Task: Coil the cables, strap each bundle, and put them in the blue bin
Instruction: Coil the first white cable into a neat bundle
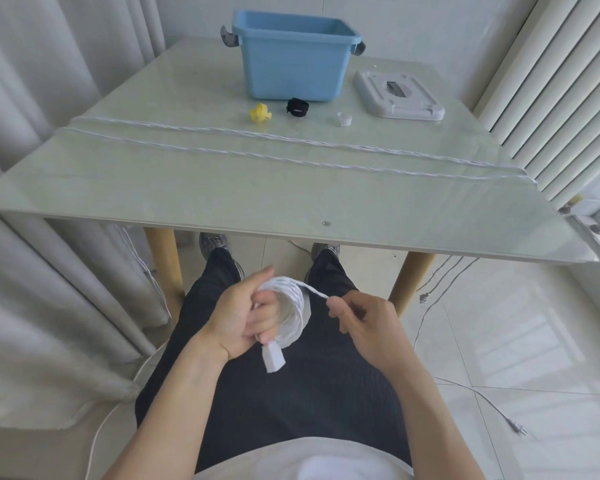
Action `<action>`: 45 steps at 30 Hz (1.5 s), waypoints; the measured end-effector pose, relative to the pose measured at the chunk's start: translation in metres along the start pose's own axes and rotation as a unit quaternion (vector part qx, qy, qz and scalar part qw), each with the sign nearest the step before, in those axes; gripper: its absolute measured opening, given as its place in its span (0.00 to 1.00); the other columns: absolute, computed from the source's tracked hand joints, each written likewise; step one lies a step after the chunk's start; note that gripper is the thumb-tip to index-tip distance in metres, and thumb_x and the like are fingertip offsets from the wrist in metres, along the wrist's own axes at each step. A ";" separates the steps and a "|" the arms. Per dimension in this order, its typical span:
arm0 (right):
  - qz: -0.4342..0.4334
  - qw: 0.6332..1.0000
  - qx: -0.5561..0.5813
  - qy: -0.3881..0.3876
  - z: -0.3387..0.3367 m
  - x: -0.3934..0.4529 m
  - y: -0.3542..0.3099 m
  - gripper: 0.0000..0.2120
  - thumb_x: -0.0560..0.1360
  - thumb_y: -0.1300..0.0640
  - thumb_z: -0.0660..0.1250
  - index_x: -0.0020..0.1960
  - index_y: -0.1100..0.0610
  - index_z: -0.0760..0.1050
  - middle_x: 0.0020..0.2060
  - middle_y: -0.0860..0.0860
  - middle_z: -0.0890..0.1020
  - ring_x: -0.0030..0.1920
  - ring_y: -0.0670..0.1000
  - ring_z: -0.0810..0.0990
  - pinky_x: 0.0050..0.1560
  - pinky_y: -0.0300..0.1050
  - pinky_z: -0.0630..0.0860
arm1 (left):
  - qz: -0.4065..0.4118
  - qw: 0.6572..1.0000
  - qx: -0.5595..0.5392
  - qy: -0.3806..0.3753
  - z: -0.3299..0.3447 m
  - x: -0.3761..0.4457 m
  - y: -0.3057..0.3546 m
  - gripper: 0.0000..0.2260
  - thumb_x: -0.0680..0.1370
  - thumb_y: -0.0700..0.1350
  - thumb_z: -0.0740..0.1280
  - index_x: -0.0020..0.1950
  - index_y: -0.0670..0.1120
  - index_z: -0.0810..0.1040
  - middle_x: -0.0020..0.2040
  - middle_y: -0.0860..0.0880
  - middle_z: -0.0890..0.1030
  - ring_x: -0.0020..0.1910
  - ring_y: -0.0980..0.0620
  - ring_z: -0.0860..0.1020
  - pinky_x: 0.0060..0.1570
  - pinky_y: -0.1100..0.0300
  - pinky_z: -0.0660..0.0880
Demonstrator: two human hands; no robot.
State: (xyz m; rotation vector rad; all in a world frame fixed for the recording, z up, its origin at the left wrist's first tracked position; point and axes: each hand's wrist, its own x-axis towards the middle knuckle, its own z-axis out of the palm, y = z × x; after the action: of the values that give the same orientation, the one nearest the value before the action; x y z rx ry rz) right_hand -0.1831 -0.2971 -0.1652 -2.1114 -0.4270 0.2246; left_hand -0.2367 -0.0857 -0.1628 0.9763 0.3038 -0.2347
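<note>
Your left hand holds a coil of white cable low in front of your lap, below the near edge of the worktop. The fingers of that grip curl through the middle of the coil, and the loops wrap around them. A white tab hangs down from the coil at 6 o'clock, just under your fingers.

Your right hand sits at 3 o'clock from the coil, a little apart from it. Its grip is narrow: thumb and finger pinch the loose cable end. That end runs from the top of the coil across to your pinch.

Up on the worktop, two more long white cables lie stretched from side to side. Past them, at 12 o'clock, stands the blue bin. In front of the bin lie a yellow strap and a black strap, side by side but apart. A small clear cap rests at about 1 o'clock, and the grey lid lies just right of the bin.

Another thin cable with a plug lies on the floor at 4 o'clock.
</note>
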 end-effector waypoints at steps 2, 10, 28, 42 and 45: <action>0.008 1.000 -0.012 -0.007 0.001 0.001 0.001 0.19 0.78 0.41 0.63 0.39 0.53 0.80 0.30 0.52 0.80 0.27 0.42 0.70 0.31 0.33 0.67 | 0.007 0.992 -0.128 0.001 -0.003 0.003 0.000 0.23 0.78 0.54 0.60 0.25 0.50 0.59 0.17 0.52 0.57 0.14 0.55 0.56 0.18 0.64 0.58; 0.052 0.990 -0.096 -0.093 0.006 0.002 0.012 0.11 0.79 0.43 0.65 0.51 0.48 0.80 0.40 0.41 0.82 0.40 0.42 0.81 0.45 0.39 0.77 | 0.132 0.899 -0.400 0.121 -0.016 0.010 -0.002 0.20 0.83 0.53 0.57 0.32 0.49 0.65 0.21 0.55 0.60 0.19 0.56 0.59 0.23 0.65 0.64; -0.185 0.977 -0.091 -0.047 0.027 -0.008 -0.012 0.07 0.78 0.61 0.68 0.50 0.54 0.85 0.37 0.46 0.78 0.39 0.43 0.75 0.41 0.31 0.70 | 0.117 0.913 0.383 0.081 0.011 0.011 -0.018 0.08 0.84 0.44 0.59 0.53 0.44 0.76 0.41 0.55 0.82 0.45 0.56 0.80 0.52 0.62 0.75; 0.040 0.996 -0.077 -0.027 -0.003 0.004 0.014 0.11 0.65 0.53 0.82 0.40 0.50 0.80 0.31 0.45 0.79 0.30 0.40 0.74 0.33 0.32 0.70 | 0.014 0.870 0.493 -0.015 -0.003 -0.004 0.000 0.20 0.76 0.54 0.69 0.35 0.41 0.68 0.27 0.47 0.69 0.23 0.50 0.70 0.30 0.59 0.69; 0.044 0.995 -0.083 0.018 -0.008 0.010 0.030 0.08 0.69 0.53 0.79 0.39 0.48 0.80 0.32 0.44 0.80 0.33 0.40 0.76 0.33 0.31 0.70 | 0.017 0.850 0.526 -0.002 -0.010 -0.002 0.001 0.19 0.76 0.55 0.69 0.37 0.43 0.69 0.30 0.45 0.71 0.23 0.50 0.72 0.30 0.59 0.71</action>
State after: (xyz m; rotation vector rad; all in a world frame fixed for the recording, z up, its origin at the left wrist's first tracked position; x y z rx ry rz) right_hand -0.1649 -0.3143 -0.1862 -2.2968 -0.3398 0.2072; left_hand -0.2398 -0.0771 -0.1664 2.0713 0.1337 -0.3831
